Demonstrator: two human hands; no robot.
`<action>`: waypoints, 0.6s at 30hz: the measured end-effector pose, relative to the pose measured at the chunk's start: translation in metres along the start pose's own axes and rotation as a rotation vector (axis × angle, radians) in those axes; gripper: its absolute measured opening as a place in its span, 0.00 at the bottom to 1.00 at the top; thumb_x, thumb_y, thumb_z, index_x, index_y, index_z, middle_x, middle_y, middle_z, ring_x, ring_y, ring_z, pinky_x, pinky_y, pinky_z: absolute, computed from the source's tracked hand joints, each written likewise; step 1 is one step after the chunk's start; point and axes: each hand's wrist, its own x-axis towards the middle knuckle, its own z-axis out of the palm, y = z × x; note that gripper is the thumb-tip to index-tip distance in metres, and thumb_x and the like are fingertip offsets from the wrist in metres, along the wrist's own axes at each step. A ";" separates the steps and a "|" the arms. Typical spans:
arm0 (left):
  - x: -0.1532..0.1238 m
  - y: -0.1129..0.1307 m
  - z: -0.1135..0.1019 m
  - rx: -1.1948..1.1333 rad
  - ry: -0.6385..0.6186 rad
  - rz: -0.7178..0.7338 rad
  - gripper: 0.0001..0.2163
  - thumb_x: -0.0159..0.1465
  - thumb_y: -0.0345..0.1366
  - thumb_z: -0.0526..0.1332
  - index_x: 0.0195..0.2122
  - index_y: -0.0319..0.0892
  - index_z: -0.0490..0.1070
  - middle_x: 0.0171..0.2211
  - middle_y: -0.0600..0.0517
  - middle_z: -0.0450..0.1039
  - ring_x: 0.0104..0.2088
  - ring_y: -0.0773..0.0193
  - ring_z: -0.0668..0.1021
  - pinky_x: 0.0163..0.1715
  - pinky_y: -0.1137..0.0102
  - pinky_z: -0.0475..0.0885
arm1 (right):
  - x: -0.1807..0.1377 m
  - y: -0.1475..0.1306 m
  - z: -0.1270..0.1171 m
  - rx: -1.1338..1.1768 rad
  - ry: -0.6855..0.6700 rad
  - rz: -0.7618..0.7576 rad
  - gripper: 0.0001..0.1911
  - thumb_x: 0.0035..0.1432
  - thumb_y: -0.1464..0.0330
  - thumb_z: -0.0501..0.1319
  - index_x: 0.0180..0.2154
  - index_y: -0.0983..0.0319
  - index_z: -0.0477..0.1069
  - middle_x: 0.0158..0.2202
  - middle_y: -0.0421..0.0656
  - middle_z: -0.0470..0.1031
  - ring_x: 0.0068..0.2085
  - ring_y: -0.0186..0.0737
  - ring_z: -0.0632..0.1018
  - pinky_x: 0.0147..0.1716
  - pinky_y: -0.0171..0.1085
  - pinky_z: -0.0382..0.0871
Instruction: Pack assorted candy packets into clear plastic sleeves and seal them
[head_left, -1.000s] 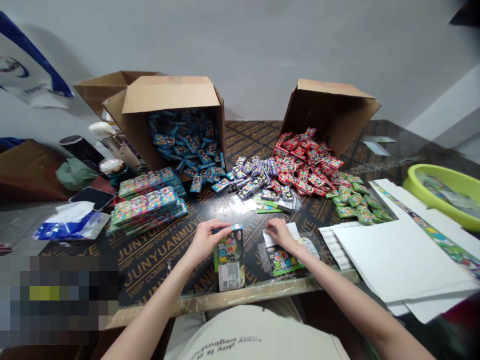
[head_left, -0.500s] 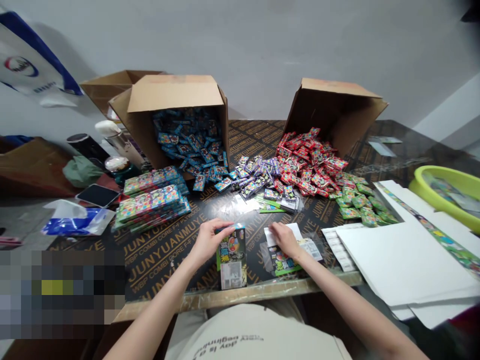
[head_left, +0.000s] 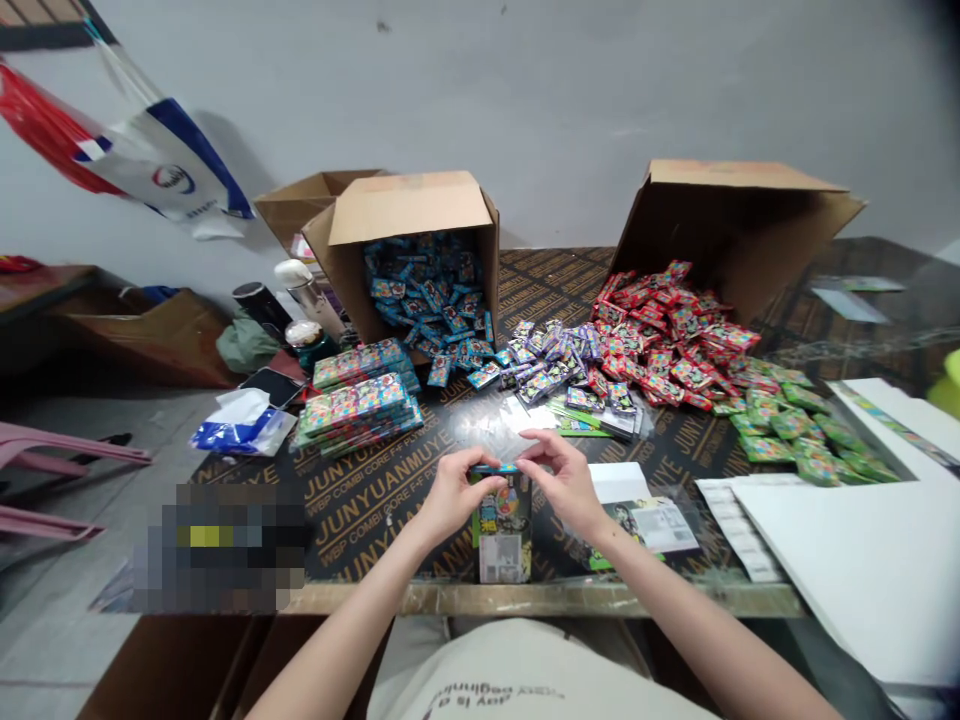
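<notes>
A small upright stack of card packs (head_left: 503, 530) stands near the table's front edge, green printed front and a white label below. My left hand (head_left: 452, 492) pinches its top left corner. My right hand (head_left: 561, 478) pinches the top right corner, fingers curled over the top edge. Just right of the stack lie flat printed cards with a white sheet (head_left: 634, 505). Behind my hands spread piles of small packets: blue ones (head_left: 439, 300) spilling from a tipped box, purple ones (head_left: 544, 355), red ones (head_left: 667, 335) and green ones (head_left: 787, 425).
Two tipped cardboard boxes (head_left: 739, 225) stand at the back. Stacked colourful packs (head_left: 360, 400) sit left of centre, beside bottles, a phone and a blue-white wrapper (head_left: 240, 425). White sheets (head_left: 862, 560) cover the right side. A pink chair (head_left: 45, 470) stands left of the table.
My right hand left the flat cards on the right and came over to the top of the upright stack, joining my left hand. The view swung leftward.
</notes>
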 end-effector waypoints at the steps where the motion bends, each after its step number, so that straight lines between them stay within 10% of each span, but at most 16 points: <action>1: -0.001 0.000 0.000 -0.005 -0.003 0.005 0.06 0.55 0.36 0.63 0.30 0.39 0.72 0.28 0.52 0.73 0.30 0.63 0.74 0.32 0.71 0.66 | 0.000 0.001 0.000 -0.005 0.014 0.003 0.16 0.51 0.68 0.61 0.44 0.58 0.66 0.28 0.39 0.73 0.31 0.37 0.74 0.34 0.36 0.69; 18: -0.002 -0.005 -0.004 0.021 -0.026 0.121 0.03 0.57 0.32 0.60 0.28 0.39 0.71 0.29 0.50 0.72 0.32 0.63 0.74 0.35 0.70 0.67 | 0.015 -0.019 -0.024 -0.243 -0.152 -0.069 0.10 0.58 0.64 0.55 0.41 0.60 0.67 0.35 0.43 0.73 0.38 0.39 0.73 0.40 0.39 0.65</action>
